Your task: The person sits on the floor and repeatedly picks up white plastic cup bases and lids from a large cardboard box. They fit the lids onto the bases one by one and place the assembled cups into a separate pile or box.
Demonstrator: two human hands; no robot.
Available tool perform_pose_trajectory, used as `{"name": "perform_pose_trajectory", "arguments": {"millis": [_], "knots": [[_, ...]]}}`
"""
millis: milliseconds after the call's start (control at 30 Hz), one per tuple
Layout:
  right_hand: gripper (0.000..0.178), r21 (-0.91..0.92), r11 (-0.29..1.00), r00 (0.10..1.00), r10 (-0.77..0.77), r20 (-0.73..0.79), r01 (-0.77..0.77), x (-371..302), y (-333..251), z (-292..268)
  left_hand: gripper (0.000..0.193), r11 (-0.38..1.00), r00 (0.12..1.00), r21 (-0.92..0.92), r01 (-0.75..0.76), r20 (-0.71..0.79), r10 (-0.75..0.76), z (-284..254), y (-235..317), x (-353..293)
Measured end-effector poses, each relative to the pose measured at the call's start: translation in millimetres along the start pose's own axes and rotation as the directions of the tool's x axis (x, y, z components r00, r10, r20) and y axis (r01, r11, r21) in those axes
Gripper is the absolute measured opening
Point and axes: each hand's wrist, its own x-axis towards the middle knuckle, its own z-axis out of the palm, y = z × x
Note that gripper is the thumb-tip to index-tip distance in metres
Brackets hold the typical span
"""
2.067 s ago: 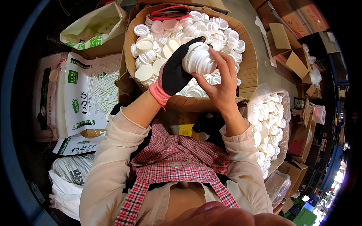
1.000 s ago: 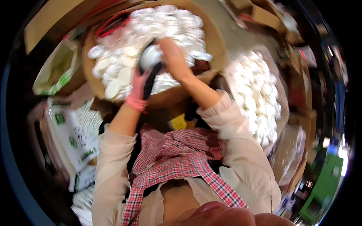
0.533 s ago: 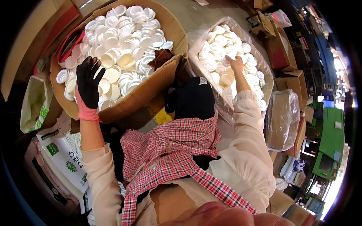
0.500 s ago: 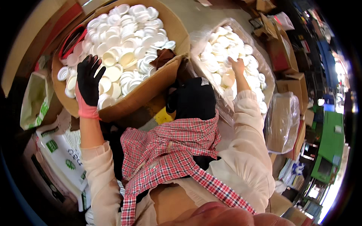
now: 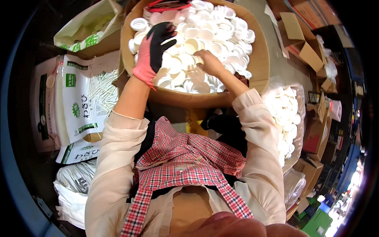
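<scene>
- Grey floor [image 5: 277, 66] showed past the right side of the work spot, with a yellow patch [image 5: 193, 120] just ahead of my knees.
- Big round-cornered cardboard box [image 5: 258, 47] stood directly in front of me, heaped with white caps [image 5: 233, 41]; several nearer ones [image 5: 175, 63] looked cream.
- Red-edged pouch [image 5: 167, 5] lay on the heap at the far side, partly cut off by the picture's edge.
- Left hand [image 5: 155, 45], in a black and pink glove, hung over the left part of the heap. Thumb stood apart from the fingers; nothing showed in its grasp. Whether the fingertips touched any cap, I could not tell.
- Right hand [image 5: 211, 63], bare, reached in over the near middle of the heap, fingers bent down to the caps. Could not tell whether they were pinched on one.
- To my right, a plastic-lined carton [image 5: 301, 118] held more pale caps [image 5: 287, 130].
- To my left, thin white sticks [image 5: 106, 89] lay scattered on a printed white sack [image 5: 75, 94]; beyond it, an open white-and-green bag [image 5: 89, 39].
- Red checked apron [image 5: 181, 170] covered my lap.
- Upper right, an opened brown carton [image 5: 292, 28], flaps spread.
</scene>
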Motion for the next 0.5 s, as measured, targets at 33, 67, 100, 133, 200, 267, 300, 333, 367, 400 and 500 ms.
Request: {"name": "perform_pose_trajectory", "arguments": {"millis": [33,67,100,133,200,267,300,333,367,400,500], "knots": [[0.048,-0.038,0.999,0.994,-0.006,0.106,0.01,11,-2,17,0.034,0.999,1.0,-0.041,0.01,0.011,-0.009,-1,0,-1],[0.059,-0.121,0.993,0.989,0.005,0.148,0.013,16,-3,33,0.034,0.996,1.0,-0.082,0.02,0.024,-0.018,-3,0,-2],[0.062,-0.186,0.982,0.983,0.019,0.183,0.016,21,-7,43,0.035,0.998,0.995,0.047,-0.038,0.09,0.034,-6,4,-4],[0.065,-0.25,0.968,0.976,0.036,0.214,0.019,25,-10,51,0.033,0.995,0.993,0.073,-0.063,0.106,0.055,-9,7,-6],[0.07,-0.271,0.963,0.967,0.063,0.248,0.007,29,-8,55,0.032,0.999,0.999,-0.019,0.037,0.021,-0.036,-7,14,-9],[0.065,-0.262,0.965,0.969,0.072,0.238,-0.007,28,-4,56,0.031,0.996,0.996,0.012,0.089,0.014,-0.09,-3,20,-12],[0.058,-0.24,0.971,0.976,0.059,0.209,-0.007,27,-4,57,0.031,0.993,0.994,0.03,0.111,0.011,-0.111,-2,23,-13],[0.051,-0.218,0.976,0.983,0.047,0.177,-0.008,27,-3,55,0.03,0.99,0.992,0.08,0.119,0.031,-0.122,-5,22,-12],[0.043,-0.239,0.969,0.989,0.086,0.124,-0.054,28,1,50,0.03,0.983,0.99,0.131,0.126,0.053,-0.134,-8,16,-11],[0.035,-0.255,0.963,0.991,0.113,0.07,-0.091,34,0,40,0.03,0.974,0.988,0.186,0.128,0.066,-0.142,-13,12,-11],[0.02,-0.027,0.993,0.984,0.109,-0.139,-0.114,34,2,6,0.05,0.836,0.998,0.546,-0.062,0.028,0.056,-10,-7,-17]]}}
